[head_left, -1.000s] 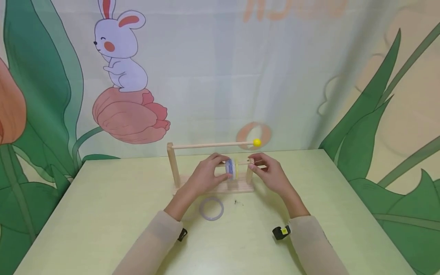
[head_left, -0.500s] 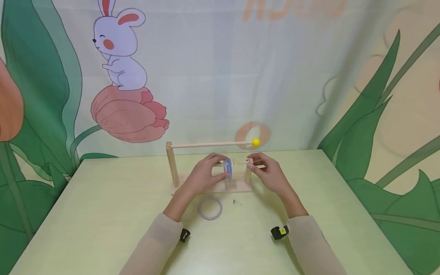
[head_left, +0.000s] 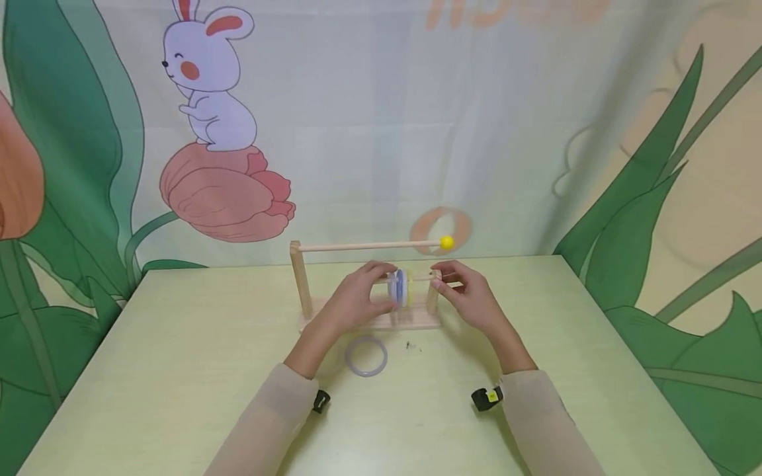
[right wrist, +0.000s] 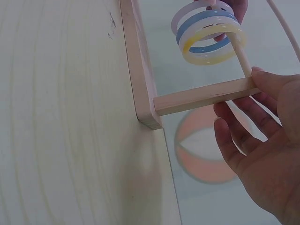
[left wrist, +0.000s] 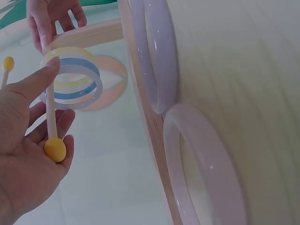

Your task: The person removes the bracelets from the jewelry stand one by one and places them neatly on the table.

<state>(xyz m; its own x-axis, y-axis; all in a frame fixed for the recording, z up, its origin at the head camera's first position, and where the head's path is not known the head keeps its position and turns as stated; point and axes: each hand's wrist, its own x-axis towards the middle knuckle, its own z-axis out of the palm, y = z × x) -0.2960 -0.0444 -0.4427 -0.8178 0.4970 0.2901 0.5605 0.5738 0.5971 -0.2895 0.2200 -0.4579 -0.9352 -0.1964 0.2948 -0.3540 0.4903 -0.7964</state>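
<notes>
A wooden bangle stand [head_left: 302, 291] has a lower rod [right wrist: 241, 58] running to a short post [right wrist: 206, 96]. Several bangles hang on that rod: a yellow bangle [right wrist: 206, 62] nearest the post, then a whitish one, a blue bangle [left wrist: 82, 61] and a pale lilac bangle [left wrist: 97, 93]. My left hand [head_left: 357, 297] has its thumb above and fingers below the lilac bangle, pinching it at the rod; the rod's yellow ball end [left wrist: 55, 150] lies over the palm. With thumb and fingers, my right hand [head_left: 470, 297] grips the top of the short post.
Above runs an upper rod [head_left: 369, 247] tipped with a yellow ball [head_left: 447, 242]. On the table in front lie a lilac bangle [head_left: 366, 375] and a second, pinkish bangle [left wrist: 211, 164]. Small dark marks [head_left: 411, 346] show beside them. A printed cloth [head_left: 333, 132] hangs behind the table.
The blue and lilac bangles have turned more edge-on, and the lilac one shows more distinctly left of the blue. Both hands stay nearly in place; the head view shifts slightly.
</notes>
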